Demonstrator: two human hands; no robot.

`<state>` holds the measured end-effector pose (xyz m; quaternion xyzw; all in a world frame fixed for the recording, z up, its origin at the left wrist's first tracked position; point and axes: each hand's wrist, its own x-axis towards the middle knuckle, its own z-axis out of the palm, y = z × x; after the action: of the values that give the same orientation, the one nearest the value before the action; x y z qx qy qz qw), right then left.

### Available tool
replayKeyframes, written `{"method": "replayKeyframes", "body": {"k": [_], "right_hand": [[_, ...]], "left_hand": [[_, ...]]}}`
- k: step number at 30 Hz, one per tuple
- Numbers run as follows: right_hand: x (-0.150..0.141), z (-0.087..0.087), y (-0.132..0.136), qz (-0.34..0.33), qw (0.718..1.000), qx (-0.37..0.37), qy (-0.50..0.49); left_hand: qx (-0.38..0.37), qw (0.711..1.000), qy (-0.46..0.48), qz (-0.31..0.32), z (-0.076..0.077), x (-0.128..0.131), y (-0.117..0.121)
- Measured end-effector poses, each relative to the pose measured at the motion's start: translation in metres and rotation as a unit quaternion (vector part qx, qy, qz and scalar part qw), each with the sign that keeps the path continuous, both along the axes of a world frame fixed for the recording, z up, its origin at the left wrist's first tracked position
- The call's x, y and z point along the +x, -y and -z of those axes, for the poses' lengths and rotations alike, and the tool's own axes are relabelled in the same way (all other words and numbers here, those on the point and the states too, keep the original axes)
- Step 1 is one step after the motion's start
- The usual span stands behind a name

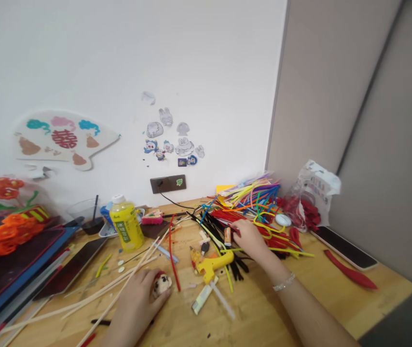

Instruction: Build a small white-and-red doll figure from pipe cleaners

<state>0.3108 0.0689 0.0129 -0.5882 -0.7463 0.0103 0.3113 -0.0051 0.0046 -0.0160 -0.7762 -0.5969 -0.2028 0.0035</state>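
My left hand point(135, 306) rests low on the wooden tabletop point(293, 308), shut on a small round doll head point(161, 285) with a red top. My right hand point(249, 239) reaches over a heap of pipe cleaners point(249, 198) in many colours, its fingers among red and black strands. A small orange-brown cylinder point(227, 236) stands at its fingertips, and I cannot tell whether it is gripped. Between my hands lies a yellow hot glue gun point(211, 265), with a glue stick point(202, 298) just below it.
Long wooden sticks point(112, 294) spread left of my left hand. A yellow drink bottle point(126, 225) stands at the back. Orange pipe-cleaner flowers point(6, 241) sit on dark boards at far left. A bag of red pieces point(309, 205) and a red spatula point(350, 270) lie right.
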Motion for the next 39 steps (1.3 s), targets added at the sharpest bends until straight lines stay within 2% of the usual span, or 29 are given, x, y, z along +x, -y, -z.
{"method": "replayKeyframes", "body": {"k": [2, 5, 9, 14, 18, 21, 30, 34, 37, 39], "right_hand": [[0.017, 0.001, -0.007, 0.052, 0.999, -0.003, 0.011], [0.029, 0.008, -0.011, 0.083, 0.996, -0.012, 0.025], [0.026, 0.015, -0.014, 0.092, 0.995, 0.005, 0.024], [0.017, 0.009, -0.011, 0.079, 0.995, 0.054, -0.02], [0.004, 0.005, -0.001, 0.044, 0.993, 0.091, -0.069], [-0.01, 0.004, 0.009, -0.007, 0.99, 0.107, -0.088], [-0.048, 0.001, 0.038, -0.17, 0.978, 0.091, -0.08], [-0.067, 0.005, 0.054, -0.228, 0.969, 0.088, -0.03], [-0.078, 0.008, 0.065, -0.263, 0.954, 0.131, 0.048], [-0.082, 0.011, 0.068, -0.262, 0.949, 0.159, 0.076]], "left_hand": [[-0.001, 1.0, -0.001, 0.002, -0.001, 0.0, 0.001], [-0.003, 1.0, 0.0, 0.004, -0.003, 0.002, 0.002], [0.006, 1.0, 0.008, 0.005, -0.002, 0.002, 0.002], [0.002, 1.0, 0.027, 0.009, -0.003, 0.004, 0.004], [-0.002, 0.998, 0.055, 0.0, -0.008, 0.009, 0.008], [-0.005, 0.998, 0.068, -0.003, -0.009, 0.011, 0.009], [-0.001, 0.994, 0.11, 0.014, -0.003, 0.011, 0.009], [0.001, 0.99, 0.135, 0.036, -0.004, 0.016, 0.011], [0.005, 0.987, 0.15, 0.05, -0.008, 0.02, 0.014], [0.008, 0.986, 0.159, 0.055, -0.01, 0.021, 0.017]]}}
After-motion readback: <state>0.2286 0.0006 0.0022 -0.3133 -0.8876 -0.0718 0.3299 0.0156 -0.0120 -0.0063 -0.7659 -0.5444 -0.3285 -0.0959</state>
